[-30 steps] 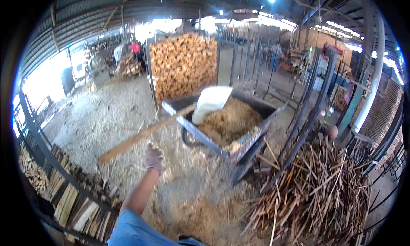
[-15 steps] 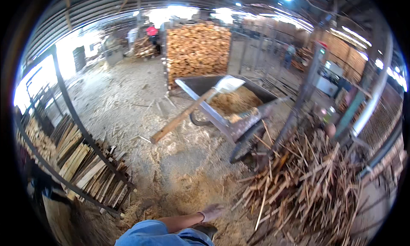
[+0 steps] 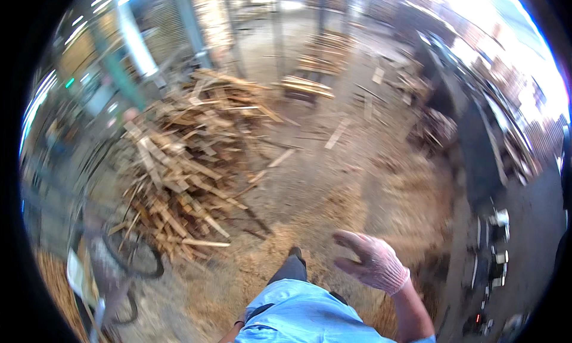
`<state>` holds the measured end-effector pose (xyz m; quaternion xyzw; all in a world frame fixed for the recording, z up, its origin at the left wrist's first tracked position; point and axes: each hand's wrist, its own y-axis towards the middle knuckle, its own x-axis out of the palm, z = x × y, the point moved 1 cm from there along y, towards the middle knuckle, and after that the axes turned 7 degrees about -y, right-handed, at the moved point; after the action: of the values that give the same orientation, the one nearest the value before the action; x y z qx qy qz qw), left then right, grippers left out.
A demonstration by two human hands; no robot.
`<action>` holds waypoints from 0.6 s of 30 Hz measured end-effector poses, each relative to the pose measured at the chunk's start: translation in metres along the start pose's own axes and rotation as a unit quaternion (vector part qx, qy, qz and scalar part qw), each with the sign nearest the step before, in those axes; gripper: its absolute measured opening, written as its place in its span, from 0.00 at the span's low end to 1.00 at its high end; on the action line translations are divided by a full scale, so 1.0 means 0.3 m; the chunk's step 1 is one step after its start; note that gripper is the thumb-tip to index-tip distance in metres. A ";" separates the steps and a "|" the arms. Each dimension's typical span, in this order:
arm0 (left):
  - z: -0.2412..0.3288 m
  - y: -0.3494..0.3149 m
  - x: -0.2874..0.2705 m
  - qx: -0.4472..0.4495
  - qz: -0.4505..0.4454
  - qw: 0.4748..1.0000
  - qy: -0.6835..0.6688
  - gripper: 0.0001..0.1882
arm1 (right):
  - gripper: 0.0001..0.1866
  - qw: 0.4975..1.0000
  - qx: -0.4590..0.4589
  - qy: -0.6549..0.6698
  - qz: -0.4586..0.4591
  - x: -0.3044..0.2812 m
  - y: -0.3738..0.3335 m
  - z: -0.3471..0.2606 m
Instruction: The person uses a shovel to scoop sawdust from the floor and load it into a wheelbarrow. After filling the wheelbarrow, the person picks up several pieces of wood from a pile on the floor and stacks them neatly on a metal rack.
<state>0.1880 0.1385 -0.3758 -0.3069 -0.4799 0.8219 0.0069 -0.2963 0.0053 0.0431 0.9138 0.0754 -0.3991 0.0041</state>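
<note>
My right hand (image 3: 370,263), in a pale work glove with darker fingertips, is raised in front of me at the lower right. Its fingers are spread, with nothing between them. Below it lies the sawdust-strewn floor (image 3: 339,215). Of my left arm (image 3: 234,331), only a bit shows at the lower edge, beside my blue shirt; the left hand is out of sight. A wheelbarrow (image 3: 107,253) stands at the lower left, partly cut off and blurred, with a pale shovel blade (image 3: 80,277) at its edge. Neither hand touches these.
A large heap of loose wood strips (image 3: 185,170) spreads across the left. Stacked boards (image 3: 307,87) lie farther back, and single slats (image 3: 338,133) are scattered on the floor. Along the right runs a long dark machine or bench (image 3: 485,146) with metal fittings. Posts (image 3: 190,27) rise behind the heap.
My view has swung far to the right. The wheelbarrow has passed from the middle to the lower left, and the wood heap from right to left. My spread right hand now shows.
</note>
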 end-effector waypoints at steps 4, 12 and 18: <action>0.455 0.147 0.131 0.126 -0.092 0.981 0.112 0.19 | 0.21 0.981 -0.149 -0.103 0.063 -0.373 0.029 -0.182; 1.020 0.343 0.156 0.150 -0.086 0.972 0.159 0.21 | 0.20 0.980 -0.181 -0.061 -0.050 -0.560 0.419 -0.261; 1.508 0.293 0.316 0.202 -0.141 0.963 0.108 0.23 | 0.21 0.995 -0.048 -0.085 0.019 -0.713 0.593 -0.121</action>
<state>-0.0951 -0.2347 -0.3338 -0.3155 -0.3390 0.8543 0.2361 -0.3881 -0.1970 0.2147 0.8765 0.0765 -0.4712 0.0623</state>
